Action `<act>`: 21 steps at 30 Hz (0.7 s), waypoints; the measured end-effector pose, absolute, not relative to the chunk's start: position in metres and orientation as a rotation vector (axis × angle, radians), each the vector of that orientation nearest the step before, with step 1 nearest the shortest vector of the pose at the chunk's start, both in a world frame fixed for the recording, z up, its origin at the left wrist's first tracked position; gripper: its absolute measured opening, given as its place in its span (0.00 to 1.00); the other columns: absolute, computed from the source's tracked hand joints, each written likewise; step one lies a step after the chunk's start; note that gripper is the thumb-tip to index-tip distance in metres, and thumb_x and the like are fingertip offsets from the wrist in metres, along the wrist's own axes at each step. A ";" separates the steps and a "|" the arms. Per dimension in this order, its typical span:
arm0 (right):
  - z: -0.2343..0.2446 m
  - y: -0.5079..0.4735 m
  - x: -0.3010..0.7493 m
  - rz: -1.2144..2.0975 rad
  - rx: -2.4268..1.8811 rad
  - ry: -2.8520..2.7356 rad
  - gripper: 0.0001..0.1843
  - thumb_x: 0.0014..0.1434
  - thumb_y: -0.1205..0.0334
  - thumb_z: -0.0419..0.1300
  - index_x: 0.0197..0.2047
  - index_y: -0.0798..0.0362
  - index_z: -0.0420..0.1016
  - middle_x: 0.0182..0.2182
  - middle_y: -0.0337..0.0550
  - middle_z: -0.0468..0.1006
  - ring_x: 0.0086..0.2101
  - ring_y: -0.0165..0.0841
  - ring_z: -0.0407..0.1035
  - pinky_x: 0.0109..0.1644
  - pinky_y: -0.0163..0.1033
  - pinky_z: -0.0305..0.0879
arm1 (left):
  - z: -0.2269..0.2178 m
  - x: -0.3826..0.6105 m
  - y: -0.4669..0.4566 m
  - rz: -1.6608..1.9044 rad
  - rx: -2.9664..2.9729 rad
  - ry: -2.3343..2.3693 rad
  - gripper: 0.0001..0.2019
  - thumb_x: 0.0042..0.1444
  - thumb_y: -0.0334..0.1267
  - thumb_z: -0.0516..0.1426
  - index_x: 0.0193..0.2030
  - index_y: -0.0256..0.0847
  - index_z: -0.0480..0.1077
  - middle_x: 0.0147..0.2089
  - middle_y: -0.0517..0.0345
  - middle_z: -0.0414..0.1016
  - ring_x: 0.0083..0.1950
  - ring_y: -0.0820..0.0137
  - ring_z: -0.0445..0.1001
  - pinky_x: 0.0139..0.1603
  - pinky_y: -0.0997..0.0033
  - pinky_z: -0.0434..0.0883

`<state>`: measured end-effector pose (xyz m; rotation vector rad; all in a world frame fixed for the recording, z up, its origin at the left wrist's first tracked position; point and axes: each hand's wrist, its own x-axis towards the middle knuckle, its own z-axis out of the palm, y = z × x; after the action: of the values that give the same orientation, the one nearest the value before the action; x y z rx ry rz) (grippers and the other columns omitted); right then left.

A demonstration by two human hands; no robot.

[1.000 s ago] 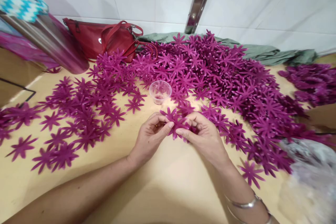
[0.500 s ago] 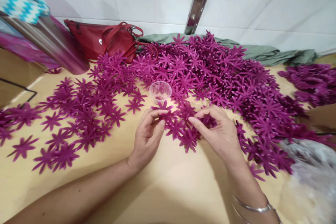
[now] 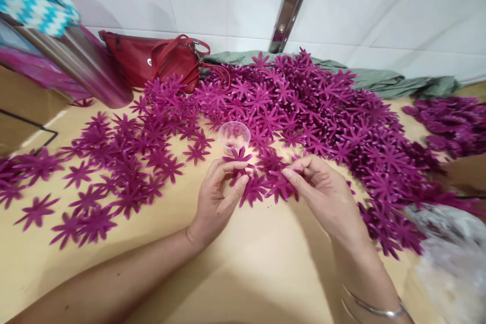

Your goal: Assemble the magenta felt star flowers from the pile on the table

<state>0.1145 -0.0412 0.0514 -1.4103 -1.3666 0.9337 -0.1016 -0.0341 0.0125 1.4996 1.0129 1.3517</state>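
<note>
My left hand [image 3: 218, 195] is closed in a pinch on a purple flower-shaped piece [image 3: 239, 154] with several narrow petals. Its fingers cover part of that piece. Thumb and forefinger of my right hand [image 3: 326, 187] come together at the edge of another purple flower piece [image 3: 280, 186]. Loose flower pieces [image 3: 253, 190] lie between the two hands. Just beyond my left fingertips stands a small clear plastic cup [image 3: 234, 134]; what is in it I cannot make out.
A large heap of purple flower pieces [image 3: 304, 96] spreads over the table [image 3: 250, 268] toward the wall. More lie scattered at left [image 3: 129, 162]. A red handbag [image 3: 132, 55] and a shiny cylinder [image 3: 94, 66] stand at the back left. A clear plastic bag [image 3: 451, 248] sits at the right.
My right hand has moved slightly right and nearer, and the front flower piece has shifted up to its fingertips. My left hand still pinches its flower piece.
</note>
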 end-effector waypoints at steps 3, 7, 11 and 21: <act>0.052 -0.043 0.101 1.000 -1.346 -1.241 0.09 0.62 0.57 0.69 0.35 0.48 0.75 0.27 0.34 0.72 0.26 0.29 0.64 0.32 0.36 0.61 | 0.008 -0.099 -0.033 1.308 1.517 0.938 0.16 0.65 0.39 0.65 0.58 0.47 0.76 0.52 0.52 0.70 0.54 0.65 0.75 0.57 0.65 0.73; 0.056 -0.046 0.078 1.186 -1.247 -1.215 0.11 0.61 0.55 0.71 0.34 0.49 0.75 0.25 0.33 0.72 0.25 0.28 0.63 0.29 0.35 0.60 | 0.004 -0.099 -0.032 1.310 1.587 0.896 0.14 0.64 0.38 0.65 0.56 0.47 0.78 0.51 0.52 0.72 0.54 0.65 0.75 0.56 0.65 0.73; 0.059 -0.039 0.071 1.137 -1.233 -1.211 0.13 0.59 0.52 0.71 0.33 0.50 0.75 0.24 0.33 0.71 0.25 0.28 0.61 0.30 0.35 0.60 | 0.005 -0.101 -0.030 1.306 1.579 0.926 0.04 0.68 0.38 0.62 0.43 0.43 0.78 0.40 0.56 0.73 0.42 0.69 0.73 0.44 0.70 0.71; 0.058 -0.030 0.064 1.068 -1.230 -1.216 0.15 0.57 0.49 0.71 0.33 0.49 0.74 0.26 0.36 0.75 0.26 0.31 0.66 0.30 0.37 0.64 | 0.006 -0.096 -0.027 1.338 1.506 0.858 0.10 0.61 0.40 0.67 0.47 0.42 0.78 0.46 0.53 0.73 0.48 0.66 0.75 0.52 0.66 0.73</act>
<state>0.0635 -0.0301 0.0582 -1.2298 -1.2165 1.0676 -0.0961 -0.0270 0.0061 1.5061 0.8579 1.3383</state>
